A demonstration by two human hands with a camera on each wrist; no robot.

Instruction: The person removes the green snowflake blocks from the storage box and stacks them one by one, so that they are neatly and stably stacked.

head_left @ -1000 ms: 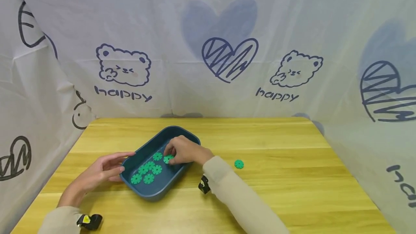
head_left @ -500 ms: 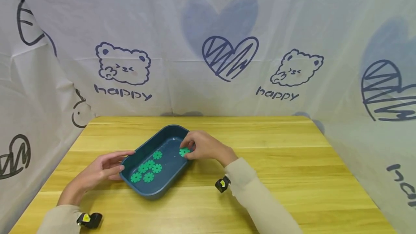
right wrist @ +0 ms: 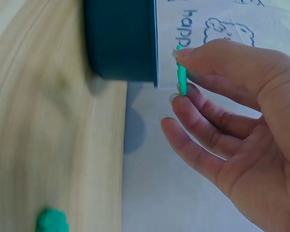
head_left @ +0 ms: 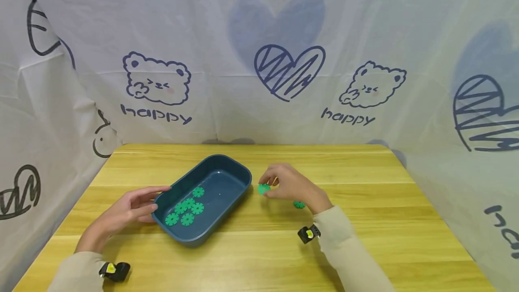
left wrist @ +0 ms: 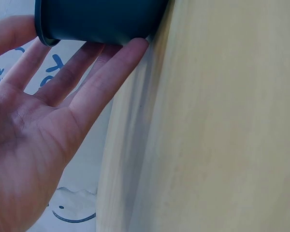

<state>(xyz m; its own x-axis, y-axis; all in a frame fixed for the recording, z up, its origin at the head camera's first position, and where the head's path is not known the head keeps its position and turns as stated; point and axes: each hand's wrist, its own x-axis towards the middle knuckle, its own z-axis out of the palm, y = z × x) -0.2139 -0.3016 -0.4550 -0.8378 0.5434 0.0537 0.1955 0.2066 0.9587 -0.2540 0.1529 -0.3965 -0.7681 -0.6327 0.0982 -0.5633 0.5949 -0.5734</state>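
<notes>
A dark blue rectangular box [head_left: 220, 211] stands on the table, with several green snowflake-shaped building discs [head_left: 188, 219] lying towards its left end. My left hand [head_left: 125, 211] rests its extended fingers against the box's left end, as the left wrist view also shows, with the fingertips [left wrist: 135, 46] at the outer wall. Beyond the box's right end, my right hand [head_left: 289, 186] pinches one green snowflake disc [right wrist: 181, 72] between thumb and fingers, seen edge-on in the right wrist view. Another green disc [head_left: 299, 204] lies on the table, partly hidden behind the right wrist.
The yellow wood-grain table [head_left: 251, 260] extends on both sides of the box. A white cloth [head_left: 227, 116] printed with bears and hearts hangs behind it and at the sides. Each wrist carries a small black device, such as the right wrist device [head_left: 309, 234].
My right hand has carried the pinched disc from inside the box, over its right end, to above the table on the right. The left hand has stayed at the box's left end.
</notes>
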